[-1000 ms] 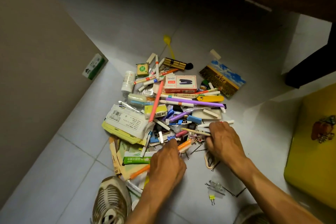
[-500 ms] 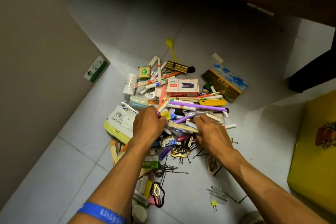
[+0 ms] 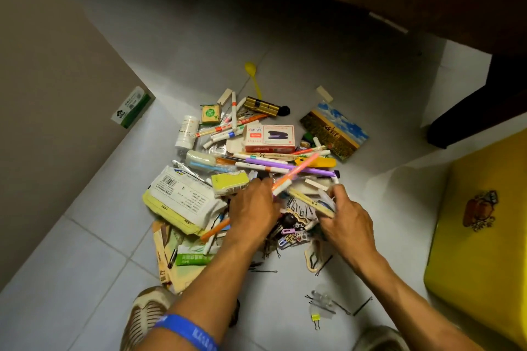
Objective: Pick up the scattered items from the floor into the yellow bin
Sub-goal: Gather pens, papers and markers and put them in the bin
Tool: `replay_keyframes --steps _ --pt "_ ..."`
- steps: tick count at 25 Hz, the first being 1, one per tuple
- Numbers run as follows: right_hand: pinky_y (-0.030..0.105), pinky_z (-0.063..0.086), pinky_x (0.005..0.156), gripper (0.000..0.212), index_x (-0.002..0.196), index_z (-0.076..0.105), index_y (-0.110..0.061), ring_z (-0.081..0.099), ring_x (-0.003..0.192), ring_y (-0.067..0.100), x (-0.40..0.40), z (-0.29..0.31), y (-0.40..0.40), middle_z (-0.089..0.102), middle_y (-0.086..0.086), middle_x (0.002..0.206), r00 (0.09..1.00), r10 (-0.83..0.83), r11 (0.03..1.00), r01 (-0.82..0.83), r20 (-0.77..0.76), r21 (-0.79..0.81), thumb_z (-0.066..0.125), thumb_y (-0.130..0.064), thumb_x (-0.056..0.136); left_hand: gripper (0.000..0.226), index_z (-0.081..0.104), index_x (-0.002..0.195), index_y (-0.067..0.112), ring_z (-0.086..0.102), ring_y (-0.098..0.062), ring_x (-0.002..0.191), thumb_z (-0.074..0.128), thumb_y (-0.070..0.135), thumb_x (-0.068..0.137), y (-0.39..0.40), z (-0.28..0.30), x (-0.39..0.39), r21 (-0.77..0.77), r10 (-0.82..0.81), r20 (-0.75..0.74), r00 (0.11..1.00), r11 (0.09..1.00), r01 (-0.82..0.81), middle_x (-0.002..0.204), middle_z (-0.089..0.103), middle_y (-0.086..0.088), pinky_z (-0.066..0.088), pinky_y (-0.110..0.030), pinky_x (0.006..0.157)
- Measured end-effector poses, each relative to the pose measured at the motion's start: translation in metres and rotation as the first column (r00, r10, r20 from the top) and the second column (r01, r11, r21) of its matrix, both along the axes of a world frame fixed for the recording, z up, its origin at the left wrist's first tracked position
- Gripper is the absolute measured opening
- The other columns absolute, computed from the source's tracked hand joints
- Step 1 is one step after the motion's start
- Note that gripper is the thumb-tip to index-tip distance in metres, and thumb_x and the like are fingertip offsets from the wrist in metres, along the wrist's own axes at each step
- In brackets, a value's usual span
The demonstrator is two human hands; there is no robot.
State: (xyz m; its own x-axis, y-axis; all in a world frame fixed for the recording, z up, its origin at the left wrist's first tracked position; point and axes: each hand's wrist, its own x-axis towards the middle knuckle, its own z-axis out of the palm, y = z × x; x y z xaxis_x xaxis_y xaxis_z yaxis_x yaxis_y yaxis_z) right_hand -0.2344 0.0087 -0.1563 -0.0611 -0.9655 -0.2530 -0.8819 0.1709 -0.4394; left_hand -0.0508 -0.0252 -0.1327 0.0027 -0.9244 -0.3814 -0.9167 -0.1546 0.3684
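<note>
Both hands now together at the pile's (image 3: pixel 256 168) middle, on the floor's (image 3: pixel 85 279) centre. Left hand (image 3: pixel 253 208), moved right since half a second ago, gripping pink pen (image 3: pixel 296 172), now lifted clear. Right hand (image 3: pixel 346 218) pinching pale sticks (image 3: pixel 309 202). Gathering a handful; nothing yet carried to bin (image 3: pixel 484 236) at floor's right edge.

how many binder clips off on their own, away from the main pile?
1: a small yellow metal binder clip lies on the floor tile near the bottom edge, right of centre, beside loose black hairpins. More clips may be buried in the pile.
</note>
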Motion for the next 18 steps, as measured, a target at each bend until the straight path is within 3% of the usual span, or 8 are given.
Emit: replay_keyframes --steps 4,7,9,12,15,16,18 --pt "0.032 0.043 0.06 0.052 0.13 0.042 -0.024 0.06 0.069 0.028 0.0 -0.006 -0.024 0.068 0.006 0.088 0.964 0.197 0.98 -0.201 -0.176 -0.005 0.063 -0.015 0.084 0.018 0.058 0.103 0.021 0.059 -0.026 0.076 0.056 0.02 0.085 0.016 -0.001 0.008 0.057 -0.054 0.002 0.999 0.997 0.054 0.08 0.058 -0.001 0.045 -0.033 0.065" --pt "0.034 0.049 0.066 0.037 0.118 0.049 -0.022 0.065 0.079 0.029 0.008 -0.011 -0.033 0.07 0.006 0.097 0.948 0.261 0.965 -0.261 -0.183 0.029 0.064 -0.017 0.085 0.029 0.051 0.112 0.019 0.058 -0.029 0.082 0.049 0.02 0.083 0.038 0.006 0.028 0.038 -0.112 -0.019 0.994 0.993 0.113 0.085 0.058 -0.004 0.043 -0.034 0.067" --pt "0.034 0.048 0.065 0.029 0.109 0.05 -0.02 0.062 0.075 0.028 0.008 -0.01 -0.032 0.069 0.006 0.093 0.97 0.203 0.979 -0.198 -0.137 0.051 0.062 -0.027 0.084 0.03 0.05 0.115 0.017 0.058 -0.03 0.088 0.051 0.02 0.085 0.044 0.011 0.037 0.064 -0.028 -0.004 1.0 0.998 0.029 0.093 0.062 -0.007 0.041 -0.033 0.069" --pt "0.029 0.035 0.052 0.027 0.098 0.05 -0.023 0.05 0.062 0.023 -0.001 -0.003 -0.021 0.061 0.0 0.077 0.995 0.061 0.998 -0.062 -0.08 -0.007 0.055 -0.042 0.079 0.014 0.058 0.098 0.023 0.058 -0.026 0.074 0.059 0.032 0.086 0.036 0.021 0.035 0.04 0.162 -0.023 0.987 0.986 -0.161 0.081 0.063 0.0 0.042 -0.03 0.062" --pt "0.025 0.029 0.049 0.025 0.097 0.049 -0.028 0.048 0.062 0.018 -0.006 0.007 -0.031 0.05 -0.008 0.076 0.998 0.07 0.993 -0.07 0.003 -0.091 0.058 -0.036 0.075 0.014 0.06 0.082 0.026 0.055 -0.023 0.063 0.06 0.039 0.089 0.008 0.021 0.026 -0.141 0.201 -0.069 0.977 0.968 -0.209 0.077 0.063 0.0 0.036 -0.027 0.051" --pt "0.026 0.031 0.05 0.024 0.098 0.047 -0.027 0.048 0.062 0.018 -0.006 0.009 -0.041 0.051 -0.007 0.077 0.996 0.091 0.989 -0.09 0.003 -0.119 0.059 -0.03 0.077 0.005 0.063 0.088 0.027 0.053 -0.019 0.064 0.062 0.032 0.089 -0.005 0.019 0.021 -0.172 0.176 -0.117 0.977 0.966 -0.195 0.082 0.063 0.001 0.034 -0.026 0.049" --pt "0.03 0.039 0.055 0.021 0.104 0.048 -0.022 0.05 0.065 0.02 -0.003 0.005 -0.062 0.06 0.0 0.085 0.987 0.151 0.98 -0.157 -0.052 -0.123 0.055 -0.02 0.084 0.026 0.064 0.112 0.026 0.054 -0.016 0.073 0.065 0.017 0.088 -0.034 0.013 0.013 -0.173 0.081 -0.164 0.983 0.979 -0.109 0.1 0.058 0.003 0.042 -0.025 0.057"
